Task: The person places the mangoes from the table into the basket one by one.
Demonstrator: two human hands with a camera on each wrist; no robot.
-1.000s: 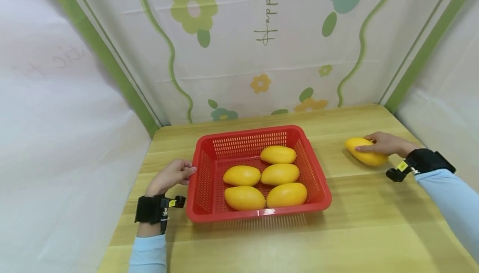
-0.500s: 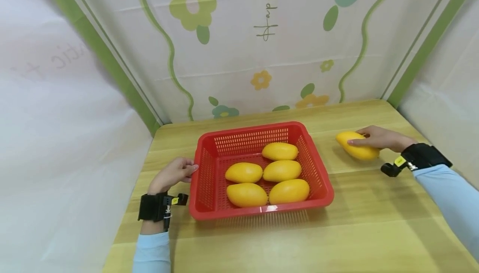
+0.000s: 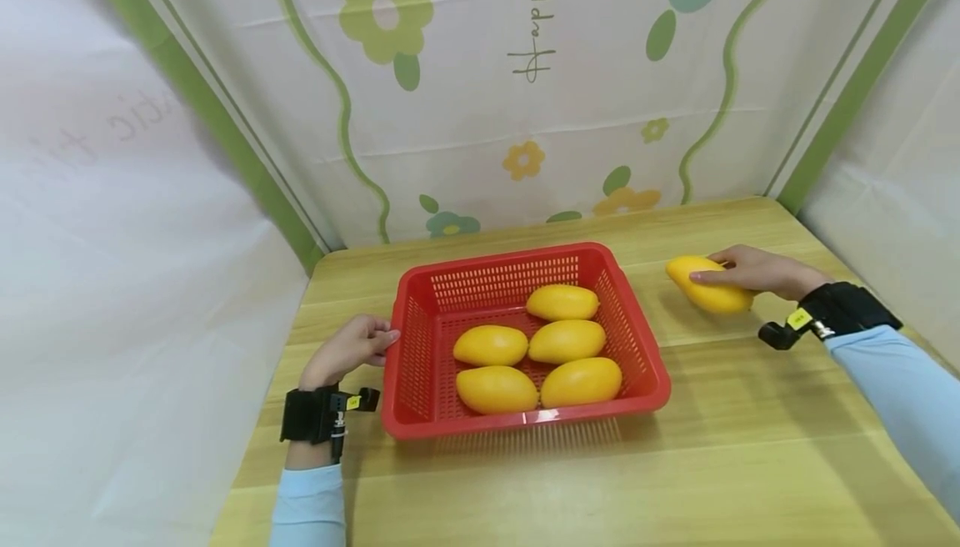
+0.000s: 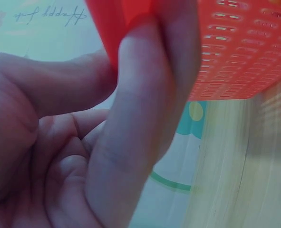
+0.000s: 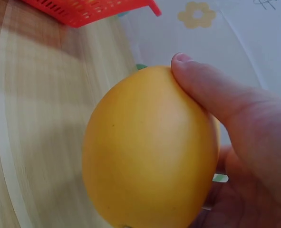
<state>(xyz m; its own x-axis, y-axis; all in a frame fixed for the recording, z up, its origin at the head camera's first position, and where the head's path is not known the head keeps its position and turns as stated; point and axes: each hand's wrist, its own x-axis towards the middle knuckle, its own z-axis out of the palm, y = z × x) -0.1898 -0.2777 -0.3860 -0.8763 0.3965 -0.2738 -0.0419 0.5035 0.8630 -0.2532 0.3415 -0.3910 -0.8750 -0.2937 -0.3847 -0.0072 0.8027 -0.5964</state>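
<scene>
My left hand (image 3: 350,350) pinches the left rim of a red perforated plastic basket (image 3: 408,429); in the left wrist view its thumb and fingers close on the rim (image 4: 135,14). Several yellow mangoes lie in the basket, bunched in its middle and right part, among them a front right mango (image 3: 581,382). To the right of the basket, my right hand (image 3: 765,272) grips another yellow mango (image 3: 708,287). In the right wrist view the thumb lies over the side of this mango (image 5: 150,152), with a gap to the wood below; the other fingers are mostly hidden behind it.
The basket stands on a light wooden table (image 3: 570,480). A white cloth printed with flowers (image 3: 480,97) hangs behind it, and plain white cloth sides (image 3: 135,280) flank the table left and right. Each wrist wears a black strap with a small camera.
My right hand has brought its mango a little leftward and up from the table, toward the basket. The left hand keeps its pinch on the rim; the head view has shifted slightly.
</scene>
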